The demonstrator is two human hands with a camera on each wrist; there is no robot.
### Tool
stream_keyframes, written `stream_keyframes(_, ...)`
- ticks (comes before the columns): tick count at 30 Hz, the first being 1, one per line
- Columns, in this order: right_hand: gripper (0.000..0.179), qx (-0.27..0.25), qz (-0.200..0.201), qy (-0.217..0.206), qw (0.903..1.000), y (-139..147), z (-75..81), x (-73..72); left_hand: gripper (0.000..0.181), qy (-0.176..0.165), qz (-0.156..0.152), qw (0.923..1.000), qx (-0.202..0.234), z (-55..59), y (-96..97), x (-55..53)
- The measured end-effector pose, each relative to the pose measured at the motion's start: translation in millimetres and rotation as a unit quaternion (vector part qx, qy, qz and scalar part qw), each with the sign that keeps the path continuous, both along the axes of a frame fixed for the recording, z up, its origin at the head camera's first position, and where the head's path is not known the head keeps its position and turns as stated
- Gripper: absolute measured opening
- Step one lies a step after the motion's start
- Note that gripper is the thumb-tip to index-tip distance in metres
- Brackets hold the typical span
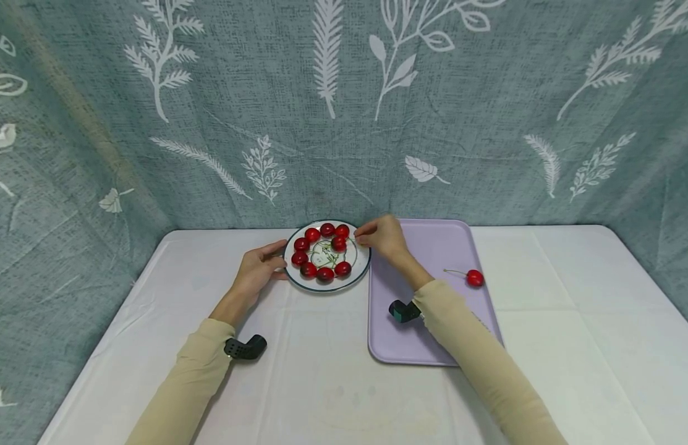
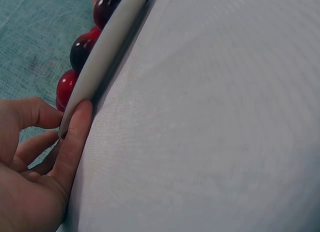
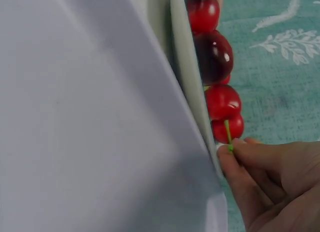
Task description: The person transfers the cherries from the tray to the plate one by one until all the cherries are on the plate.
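Shiny red cherries (image 1: 325,275) form a ring on a white plate (image 1: 357,266) with a dark rim, their green stems pointing inward. At the plate's left edge, my left hand (image 1: 257,272) grips the rim, thumb and fingers on either side of it in the left wrist view. My right hand (image 1: 385,238) is at the plate's right edge. Its thumb and finger pinch a green stem (image 3: 228,134) in the right wrist view, beside a cherry (image 3: 223,102). From the head view, this stem appears to lead to the inner cherry (image 1: 339,243).
A lilac tray (image 1: 438,247) lies right of the plate, under my right forearm. One cherry (image 1: 475,278) with its stem rests near the tray's right edge. White cloth (image 1: 316,371) covers the table, and a teal leaf-patterned curtain (image 1: 344,167) hangs behind it.
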State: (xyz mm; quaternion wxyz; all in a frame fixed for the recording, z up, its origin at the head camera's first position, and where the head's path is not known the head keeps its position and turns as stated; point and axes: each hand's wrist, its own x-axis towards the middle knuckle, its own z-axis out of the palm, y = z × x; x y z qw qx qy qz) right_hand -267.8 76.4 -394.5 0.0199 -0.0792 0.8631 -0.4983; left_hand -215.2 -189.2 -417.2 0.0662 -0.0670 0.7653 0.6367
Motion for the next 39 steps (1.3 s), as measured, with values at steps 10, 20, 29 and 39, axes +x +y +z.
stream_keyframes(10, 0.015, 0.004, 0.014, -0.014, 0.9998, 19.0, 17.5, -1.1, 0.057, 0.002, -0.005, 0.9999, 0.010, -1.4, -1.3, -0.9)
stream_keyframes(20, 0.023, 0.049, 0.238, -0.050, 0.9687, 56.3, 43.2, 1.3, 0.057, -0.005, 0.000, 1.0000, -0.006, -3.4, -2.0, -1.8)
stream_keyframes(29, 0.027, 0.098, 0.255, -0.072, 0.9592, 93.2, 56.1, 6.9, 0.058, -0.006, -0.003, 1.0000, -0.001, 0.5, -0.1, 0.2)
stream_keyframes(39, 0.019, 0.185, 0.250, -0.065, 0.9480, 129.4, 51.6, 14.4, 0.057, -0.006, 0.003, 0.9999, -0.009, 1.0, 0.5, -0.2)
